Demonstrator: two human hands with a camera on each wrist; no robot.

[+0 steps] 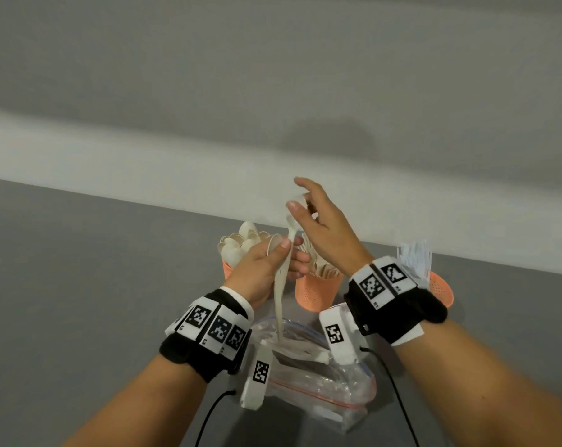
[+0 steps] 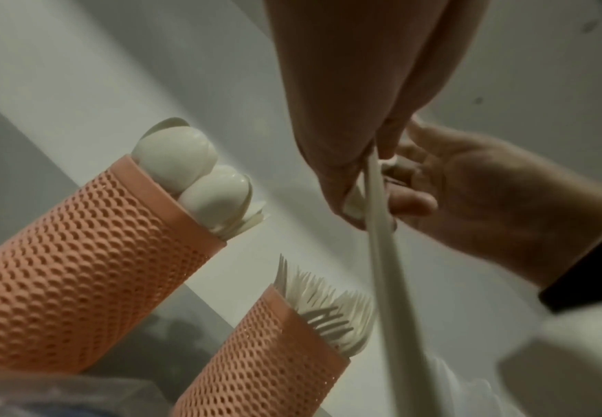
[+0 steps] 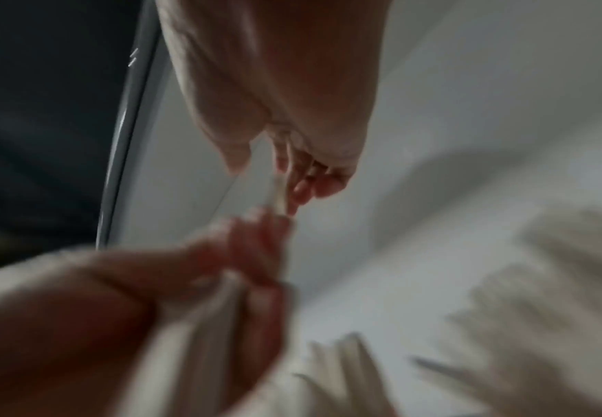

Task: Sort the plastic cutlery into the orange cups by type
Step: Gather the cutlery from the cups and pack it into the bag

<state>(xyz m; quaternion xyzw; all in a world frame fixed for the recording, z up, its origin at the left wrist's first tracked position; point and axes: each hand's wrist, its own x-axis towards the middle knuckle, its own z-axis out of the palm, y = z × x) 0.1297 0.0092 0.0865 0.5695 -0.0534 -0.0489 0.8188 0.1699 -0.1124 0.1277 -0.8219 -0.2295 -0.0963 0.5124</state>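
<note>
Above the cups, my left hand grips a small bundle of white plastic cutlery; its handles hang down toward the bag. A spoon bowl shows at the fingers. My right hand pinches the top end of one white piece that stands up out of that bundle; its type is unclear. Three orange mesh cups stand behind: the left cup holds spoons, the middle cup holds forks, and the right cup holds knives. The right wrist view is blurred.
A clear zip bag with more white cutlery inside lies on the grey table just in front of the cups, under my wrists. A pale wall rises right behind the cups. Cables run from both wrist bands.
</note>
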